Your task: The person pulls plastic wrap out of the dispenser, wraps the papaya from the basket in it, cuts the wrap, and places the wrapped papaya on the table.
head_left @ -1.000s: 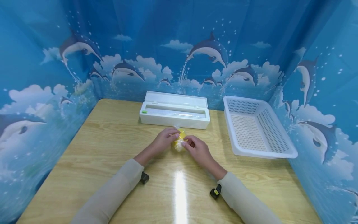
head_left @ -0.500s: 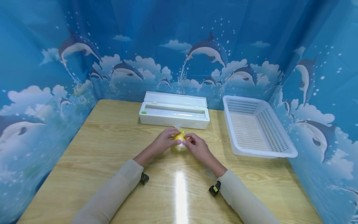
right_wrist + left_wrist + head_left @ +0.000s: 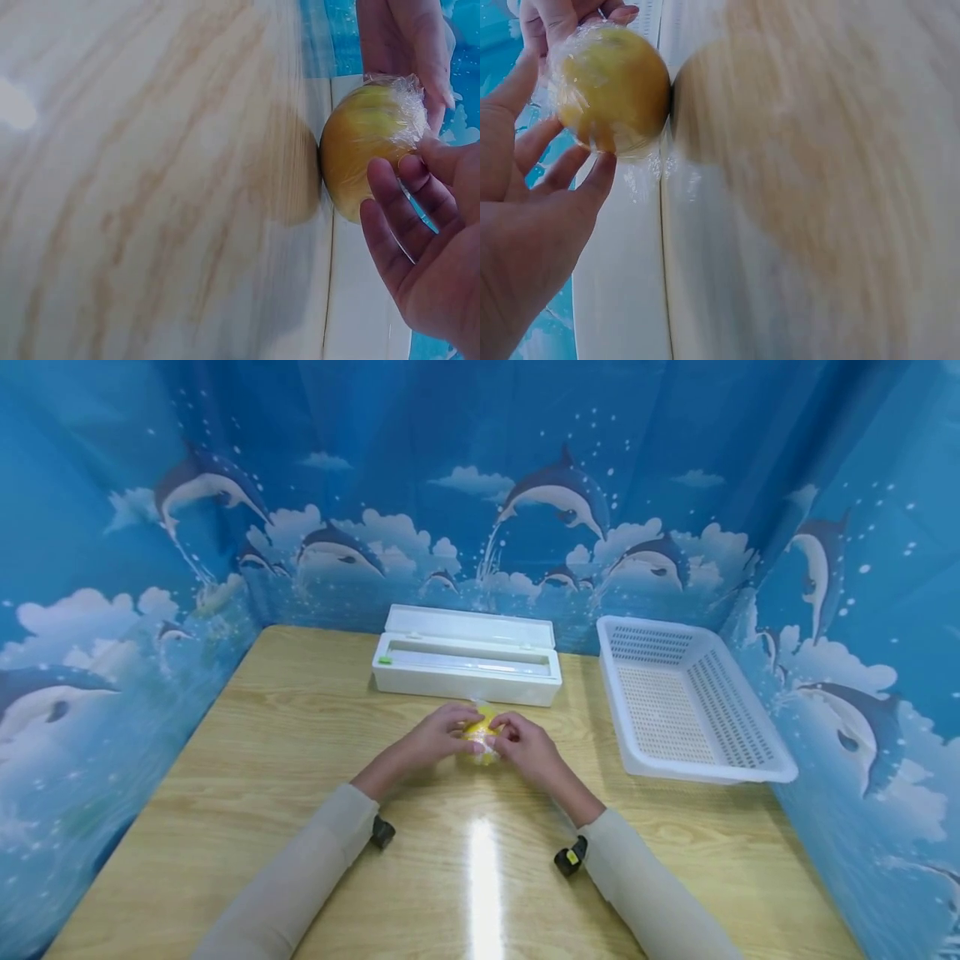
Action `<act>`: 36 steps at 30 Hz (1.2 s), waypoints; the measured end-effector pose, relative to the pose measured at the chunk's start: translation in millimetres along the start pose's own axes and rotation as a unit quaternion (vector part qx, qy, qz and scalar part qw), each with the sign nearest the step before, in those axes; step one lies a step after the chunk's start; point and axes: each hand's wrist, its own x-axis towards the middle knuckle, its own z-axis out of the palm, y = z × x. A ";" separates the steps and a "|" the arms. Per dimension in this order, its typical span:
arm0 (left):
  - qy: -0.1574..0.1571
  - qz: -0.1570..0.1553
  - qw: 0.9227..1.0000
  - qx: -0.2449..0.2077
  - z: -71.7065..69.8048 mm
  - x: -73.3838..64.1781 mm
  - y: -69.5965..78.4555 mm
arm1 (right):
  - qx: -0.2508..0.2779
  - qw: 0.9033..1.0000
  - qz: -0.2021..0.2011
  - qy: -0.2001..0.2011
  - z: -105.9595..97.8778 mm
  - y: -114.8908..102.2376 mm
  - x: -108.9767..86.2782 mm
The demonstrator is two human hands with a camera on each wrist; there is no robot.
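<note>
A round yellow fruit with a greenish top (image 3: pixel 615 82), wrapped in clear cling film (image 3: pixel 409 109), rests on the table at centre. The film is gathered and crinkled on its upper side. My left hand (image 3: pixel 438 737) holds the fruit from the left, fingertips against its side and thumb near the front. From the right, my right hand (image 3: pixel 527 750) has its thumb at the bunched film and its other fingers along the fruit's flank. In the head view the fingers partly cover the fruit.
Just behind the hands stands a long white cling film dispenser box (image 3: pixel 468 687), its lid raised and a green piece at its left end. A white perforated plastic basket (image 3: pixel 637 764) is at the back right. Dolphin-print curtains (image 3: pixel 465 460) enclose the wooden table (image 3: pixel 300 727).
The fingers of both hands have shifted slightly over the top of the fruit, pressing the film, and the fruit has turned a little. Box and basket have stayed put.
</note>
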 end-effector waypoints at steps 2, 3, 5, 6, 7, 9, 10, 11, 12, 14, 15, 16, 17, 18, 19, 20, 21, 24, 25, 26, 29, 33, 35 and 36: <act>-0.010 0.006 1.000 0.000 -1.5 -0.2 -1.3 | 0.004 1.000 0.003 -0.003 -0.3 -1.2 1.0; -0.013 0.010 1.000 0.001 -1.8 -0.1 -2.0 | 0.006 1.000 0.003 -0.003 -0.3 -1.2 1.3; -0.012 0.017 1.000 0.000 -1.8 -0.1 -2.3 | 0.010 1.000 0.003 -0.006 -0.3 -1.5 1.9; -0.009 0.017 1.000 -0.003 -1.5 -0.1 -2.1 | 0.014 1.000 0.002 -0.007 -0.3 -2.0 1.9; -0.005 0.017 1.000 -0.004 -1.1 0.1 -2.3 | 0.018 1.000 0.002 -0.008 -0.3 -2.3 1.9; 0.003 0.012 1.000 -0.007 -0.3 0.1 -1.5 | 0.024 1.000 0.001 -0.009 -0.2 -2.7 2.0; 0.006 0.010 1.000 -0.008 -0.1 -0.2 -0.7 | 0.027 1.000 0.001 -0.009 -0.1 -3.3 2.1; 0.007 0.007 1.000 -0.007 0.2 -0.4 0.2 | 0.030 1.000 0.003 -0.008 0.1 -3.7 2.1; 0.006 0.008 1.000 -0.007 0.4 -0.2 0.7 | 0.033 0.999 0.005 -0.007 0.5 -3.6 2.5; 0.000 0.007 1.000 -0.002 0.7 -0.1 1.9 | 0.030 0.999 0.010 -0.005 1.3 -3.2 3.6; -0.004 0.010 1.000 0.002 0.5 0.0 2.5 | 0.029 0.999 0.014 -0.004 1.7 -3.4 4.3; -0.008 0.014 1.000 0.004 0.2 -0.2 3.1 | 0.024 1.000 0.017 -0.003 2.1 -3.6 5.1; -0.013 0.016 1.000 0.007 -0.3 -0.1 3.2 | 0.019 1.000 0.019 -0.002 2.2 -4.1 5.7; -0.016 0.018 1.000 0.009 -0.9 0.0 3.4 | 0.012 1.000 0.022 -0.002 2.3 -4.8 6.5; -0.019 0.018 1.000 0.010 -1.8 -0.2 3.9 | 0.005 1.000 0.024 -0.001 2.3 -5.5 7.1; -0.021 0.020 1.000 0.011 -2.7 -0.1 3.8 | -0.002 1.000 0.025 -0.001 2.2 -6.2 7.9; -0.022 0.022 0.999 0.008 -3.6 0.0 3.6 | -0.007 1.000 0.025 -0.001 2.2 -6.8 8.5; -0.019 0.021 1.000 -0.009 -5.7 0.1 3.3 | -0.013 1.000 0.022 -0.001 2.0 -7.5 9.6; -0.016 0.021 1.000 -0.015 -5.8 0.3 3.1 | -0.008 1.000 0.020 -0.004 1.8 -6.9 9.8; -0.012 0.022 1.000 -0.019 -5.7 0.7 2.4 | -0.001 1.000 0.017 -0.008 1.6 -5.9 10.0; 0.002 0.020 0.999 -0.025 -4.8 1.1 2.2 | 0.021 0.999 0.008 -0.030 -0.5 -2.3 9.5; 0.019 0.008 0.999 -0.025 -3.8 1.0 2.1 | 0.028 0.997 -0.008 -0.071 -6.0 1.1 8.4; 0.021 0.006 0.999 -0.027 -4.1 0.6 1.4 | 0.026 0.996 -0.015 -0.085 -8.0 3.0 8.9; 0.020 0.007 0.999 -0.027 -4.0 0.7 0.1 | 0.024 0.996 -0.018 -0.088 -8.3 3.9 9.5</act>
